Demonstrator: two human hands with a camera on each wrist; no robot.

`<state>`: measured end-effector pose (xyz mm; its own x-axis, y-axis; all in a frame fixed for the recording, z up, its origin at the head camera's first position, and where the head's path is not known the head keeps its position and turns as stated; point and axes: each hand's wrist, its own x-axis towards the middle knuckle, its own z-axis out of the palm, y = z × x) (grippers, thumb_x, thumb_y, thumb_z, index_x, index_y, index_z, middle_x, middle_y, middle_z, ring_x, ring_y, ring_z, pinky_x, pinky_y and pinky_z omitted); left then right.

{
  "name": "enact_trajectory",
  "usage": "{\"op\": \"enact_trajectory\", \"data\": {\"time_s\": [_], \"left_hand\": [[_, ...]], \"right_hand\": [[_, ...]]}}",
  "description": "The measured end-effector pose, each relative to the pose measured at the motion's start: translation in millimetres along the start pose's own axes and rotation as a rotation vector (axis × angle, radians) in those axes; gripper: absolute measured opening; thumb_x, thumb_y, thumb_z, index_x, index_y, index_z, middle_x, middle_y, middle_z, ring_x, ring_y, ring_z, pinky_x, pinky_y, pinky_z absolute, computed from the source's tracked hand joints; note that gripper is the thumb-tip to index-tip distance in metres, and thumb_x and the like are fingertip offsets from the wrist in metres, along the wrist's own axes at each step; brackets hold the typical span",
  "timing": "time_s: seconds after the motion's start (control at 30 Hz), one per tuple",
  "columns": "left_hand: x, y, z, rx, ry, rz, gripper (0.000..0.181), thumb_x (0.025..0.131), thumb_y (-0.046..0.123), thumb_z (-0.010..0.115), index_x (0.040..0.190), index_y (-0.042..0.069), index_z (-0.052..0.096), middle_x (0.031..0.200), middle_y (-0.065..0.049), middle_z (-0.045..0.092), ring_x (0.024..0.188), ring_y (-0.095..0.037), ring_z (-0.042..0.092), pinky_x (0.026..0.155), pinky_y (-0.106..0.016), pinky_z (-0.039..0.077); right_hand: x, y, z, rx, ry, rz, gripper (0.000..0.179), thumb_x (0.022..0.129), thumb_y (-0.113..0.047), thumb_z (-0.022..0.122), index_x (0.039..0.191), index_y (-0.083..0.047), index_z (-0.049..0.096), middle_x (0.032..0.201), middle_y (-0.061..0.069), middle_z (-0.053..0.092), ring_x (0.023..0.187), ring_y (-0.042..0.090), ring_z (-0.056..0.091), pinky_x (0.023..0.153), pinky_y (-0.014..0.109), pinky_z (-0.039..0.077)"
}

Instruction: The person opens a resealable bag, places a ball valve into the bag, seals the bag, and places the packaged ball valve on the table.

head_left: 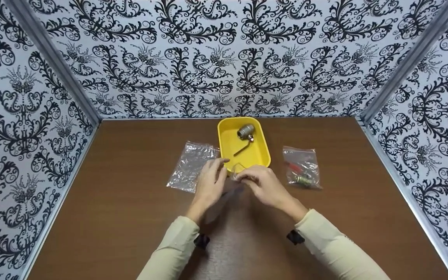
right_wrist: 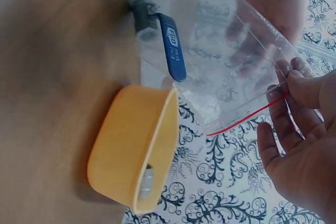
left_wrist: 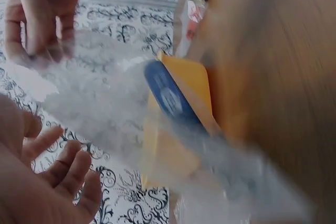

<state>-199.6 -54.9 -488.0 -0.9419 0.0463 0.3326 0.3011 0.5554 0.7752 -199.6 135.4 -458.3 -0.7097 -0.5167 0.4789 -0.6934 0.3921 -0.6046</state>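
Observation:
My right hand (head_left: 265,184) pinches a clear zip bag (right_wrist: 236,72) by its red-striped top edge. Low in that bag hangs a ball valve (right_wrist: 144,19) with a blue lever handle (left_wrist: 170,95). My left hand (head_left: 210,181) is beside the bag, its fingers loosely spread and gripping nothing; in the left wrist view this hand (left_wrist: 47,177) appears apart from the film. Just beyond both hands stands a yellow tray (head_left: 224,134). Inside it lie a grey metal cylindrical fitting (head_left: 246,131) and a thin bent rod (head_left: 242,149).
Flat on the wooden table (head_left: 138,217), left of the tray, lies another clear bag (head_left: 187,167). To the right is a zip bag (head_left: 301,167) with a red item and a greenish-yellow item inside. Patterned walls (head_left: 224,62) enclose the back and sides.

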Motion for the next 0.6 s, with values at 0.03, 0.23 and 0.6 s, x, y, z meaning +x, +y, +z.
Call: {"op": "enact_trajectory", "data": {"time_s": [0.03, 0.23, 0.6], "left_hand": [[0.6, -1.7, -0.8, -0.012, -0.041, 0.031, 0.031, 0.101, 0.022, 0.047, 0.126, 0.014, 0.061, 0.123, -0.009, 0.063, 0.113, -0.026, 0.058, 0.099, -0.045, 0.044], [3.5, -8.1, -6.7, -0.083, -0.234, 0.113, 0.035, 0.101, 0.02, 0.049, 0.135, 0.017, 0.056, 0.141, -0.014, 0.051, 0.133, -0.035, 0.046, 0.111, -0.054, 0.034], [4.5, -18.5, -18.1, -0.074, -0.344, 0.155, 0.026, 0.098, 0.02, 0.055, 0.123, 0.015, 0.062, 0.132, -0.009, 0.055, 0.126, -0.029, 0.052, 0.109, -0.05, 0.038]], "right_hand": [[1.4, -1, -2, 0.01, -0.005, -0.01, 0.011, 0.089, -0.005, 0.067, 0.096, -0.008, 0.075, 0.095, 0.001, 0.074, 0.09, 0.017, 0.067, 0.084, 0.035, 0.053], [6.1, -6, -16, 0.017, -0.053, -0.064, 0.014, 0.089, 0.0, 0.064, 0.096, -0.008, 0.074, 0.093, 0.002, 0.074, 0.088, 0.018, 0.066, 0.084, 0.033, 0.051], [7.6, -8, -33, -0.101, -0.157, -0.107, 0.021, 0.09, -0.003, 0.063, 0.102, -0.016, 0.073, 0.097, -0.004, 0.074, 0.095, 0.016, 0.061, 0.095, 0.038, 0.042]]}}
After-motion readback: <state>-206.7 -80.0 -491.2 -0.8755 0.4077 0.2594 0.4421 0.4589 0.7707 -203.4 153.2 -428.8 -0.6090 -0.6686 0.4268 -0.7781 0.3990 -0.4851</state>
